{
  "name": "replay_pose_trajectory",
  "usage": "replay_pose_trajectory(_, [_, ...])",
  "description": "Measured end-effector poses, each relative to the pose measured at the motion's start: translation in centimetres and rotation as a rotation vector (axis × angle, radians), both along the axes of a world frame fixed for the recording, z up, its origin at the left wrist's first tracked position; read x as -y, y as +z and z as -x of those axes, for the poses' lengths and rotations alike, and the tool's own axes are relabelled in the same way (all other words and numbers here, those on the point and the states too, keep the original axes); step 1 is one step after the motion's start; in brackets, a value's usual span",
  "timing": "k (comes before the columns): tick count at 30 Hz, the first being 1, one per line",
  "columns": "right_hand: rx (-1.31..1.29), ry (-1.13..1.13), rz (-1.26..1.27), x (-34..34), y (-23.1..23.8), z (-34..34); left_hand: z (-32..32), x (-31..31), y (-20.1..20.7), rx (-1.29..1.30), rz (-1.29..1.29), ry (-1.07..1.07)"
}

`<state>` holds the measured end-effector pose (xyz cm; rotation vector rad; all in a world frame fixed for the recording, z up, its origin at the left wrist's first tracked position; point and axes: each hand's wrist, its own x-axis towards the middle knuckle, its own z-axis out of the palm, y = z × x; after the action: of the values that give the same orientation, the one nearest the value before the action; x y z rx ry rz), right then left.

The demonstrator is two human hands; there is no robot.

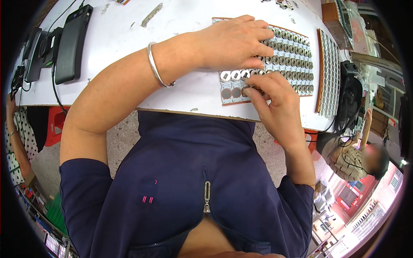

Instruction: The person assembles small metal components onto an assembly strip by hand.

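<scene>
On the table before me lies a panel of small circuit boards (228, 93) with brown edge strips, set with rows of round metal parts. My left hand (238, 43) is laid across the panel's far left part, palm down. Its fingers are stretched out and apart, with nothing held in them. Close to the panel's near edge, my right hand (277, 92) pinches thumb and fingers together over the nearest row. What sits between those fingertips is mostly hidden. Left of the pinch, flat grey round spots (226, 93) show, and bright silver round parts (235, 75) lie in the row behind.
Right of the panel stands a stack of similar panels (328, 73), beside a black cabled device (347, 94). A black power bank (74, 45) with cables lies at the table's left. Loose metal parts (282, 4) lie at the far edge. Another person (355, 159) is at the right.
</scene>
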<state>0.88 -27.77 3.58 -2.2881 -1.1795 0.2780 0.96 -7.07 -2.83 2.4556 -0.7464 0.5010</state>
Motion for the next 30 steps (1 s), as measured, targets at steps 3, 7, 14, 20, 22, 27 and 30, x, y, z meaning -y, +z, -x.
replay_pose_trajectory(3, [-0.004, -0.036, -0.025, 0.7, -0.9, 0.2, -0.1, 0.0, 0.0, 0.01, 0.005, 0.02])
replay_pose_trajectory(7, [-0.025, -0.083, -0.077, 1.0, -1.3, 1.1, -0.1, 0.2, -0.1, 0.011, 0.005, 0.042])
replay_pose_trajectory(14, [0.161, 0.014, -0.177, 1.4, -2.5, 0.8, -0.1, 0.2, 0.0, 0.012, -0.004, 0.045])
replay_pose_trajectory(20, [0.213, 0.043, -0.197, 1.4, -2.9, 0.9, -0.3, 0.1, -0.1, 0.024, 0.005, 0.031])
replay_pose_trajectory(22, [0.22, 0.038, -0.193, 1.5, -2.8, 0.8, -0.4, 0.0, 0.0, -0.001, 0.017, 0.005])
replay_pose_trajectory(27, [0.146, 0.078, -0.187, 1.4, -2.8, 0.6, 0.1, -0.1, 0.7, -0.036, 0.007, -0.011])
replay_pose_trajectory(30, [0.141, 0.04, -0.177, 1.0, -2.5, 1.2, 0.2, -0.1, 0.7, -0.056, -0.021, -0.021])
